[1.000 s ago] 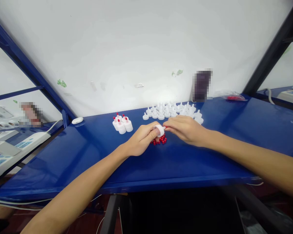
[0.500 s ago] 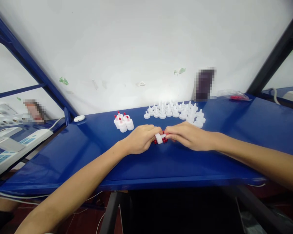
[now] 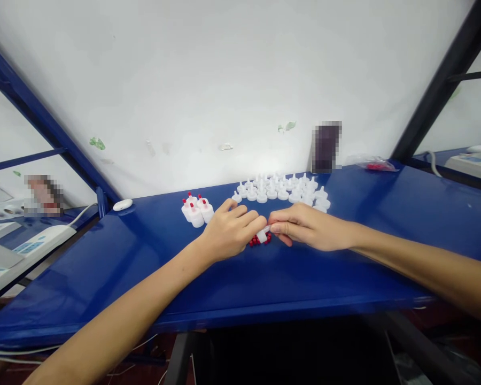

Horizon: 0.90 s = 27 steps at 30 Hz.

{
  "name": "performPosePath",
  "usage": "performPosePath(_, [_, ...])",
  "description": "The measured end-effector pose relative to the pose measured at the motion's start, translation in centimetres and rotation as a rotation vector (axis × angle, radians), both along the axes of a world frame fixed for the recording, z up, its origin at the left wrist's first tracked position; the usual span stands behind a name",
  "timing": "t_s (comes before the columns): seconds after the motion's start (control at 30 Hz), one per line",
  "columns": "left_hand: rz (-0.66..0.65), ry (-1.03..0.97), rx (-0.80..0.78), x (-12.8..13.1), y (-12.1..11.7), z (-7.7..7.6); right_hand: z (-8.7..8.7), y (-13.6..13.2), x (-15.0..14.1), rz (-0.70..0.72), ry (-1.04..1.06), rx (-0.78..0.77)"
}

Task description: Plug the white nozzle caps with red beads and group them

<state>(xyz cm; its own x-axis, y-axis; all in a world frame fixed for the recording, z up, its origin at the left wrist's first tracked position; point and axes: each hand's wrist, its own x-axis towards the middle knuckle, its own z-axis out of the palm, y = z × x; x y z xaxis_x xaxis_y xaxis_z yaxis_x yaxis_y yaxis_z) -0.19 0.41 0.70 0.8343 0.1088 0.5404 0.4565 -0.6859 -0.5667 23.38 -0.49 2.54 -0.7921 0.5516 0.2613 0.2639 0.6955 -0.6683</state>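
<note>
Both of my hands meet over the blue table, at a white nozzle cap (image 3: pixel 262 236) lying tilted between them. My right hand (image 3: pixel 304 227) pinches the cap's narrow tip end between thumb and fingers. My left hand (image 3: pixel 232 231) is closed with curled fingers against the cap; its thumb is hidden. Small red tip caps (image 3: pixel 256 241) lie in a cluster beneath. Just behind my hands stand many white nozzle caps (image 3: pixel 282 194), spouts up. Left of them is a tight group of several white nozzle caps with red tips (image 3: pixel 196 214).
A white oval object (image 3: pixel 122 205) lies at the table's back left. A clear bag with red pieces (image 3: pixel 379 166) rests at the back right, near a pixelated dark panel (image 3: pixel 326 148) against the wall. White power strips (image 3: pixel 28 243) are at the left.
My left hand has turned so that its back and curled fingers show over the cap. The right hand still pinches the tip end. The whole view has shifted slightly.
</note>
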Motion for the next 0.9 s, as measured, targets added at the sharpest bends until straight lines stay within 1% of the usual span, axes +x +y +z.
performPosePath(0.07, [0.004,0.002,0.006,0.0,0.1,0.2,0.0,0.0,-0.1,-0.008,0.004,-0.039])
performPosePath(0.1, [0.006,-0.004,-0.022,0.0,0.2,0.2,0.0,0.0,-0.2,-0.017,0.011,-0.059])
performPosePath(0.17, [0.015,-0.052,-0.15,0.0,0.3,0.3,0.0,-0.1,-0.3,-0.05,0.04,-0.046])
performPosePath(0.27, [0.003,-0.186,-0.479,0.2,0.5,0.5,0.0,0.0,-0.4,-0.107,0.085,0.099])
performPosePath(0.37, [-0.082,-0.298,-0.884,0.5,0.3,0.8,-0.2,0.3,0.1,-0.075,0.045,0.207])
performPosePath(0.43, [-0.134,-0.351,-1.124,0.6,0.0,1.1,-0.3,0.6,0.5,-0.068,-0.006,0.3])
performPosePath(0.5, [-0.164,-0.378,-1.304,0.6,-0.3,1.4,-0.3,1.0,0.8,-0.103,-0.046,0.422])
performPosePath(0.57, [-0.2,-0.37,-1.435,0.6,-0.4,1.6,-0.4,1.2,1.0,-0.12,-0.062,0.552])
performPosePath(0.67, [-0.255,-0.338,-1.54,0.4,-0.5,1.6,-0.6,1.4,1.0,-0.092,-0.051,0.738])
performPosePath(0.73, [-0.264,-0.318,-1.542,0.3,-0.5,1.5,-1.0,1.3,0.8,-0.066,-0.038,0.783])
performPosePath(0.8, [-0.238,-0.313,-1.508,0.2,-0.6,1.2,-1.4,1.1,0.6,-0.04,-0.023,0.747])
performPosePath(0.9, [-0.193,-0.329,-1.43,0.1,-0.9,1.0,-1.6,0.8,0.3,-0.032,0.013,0.625])
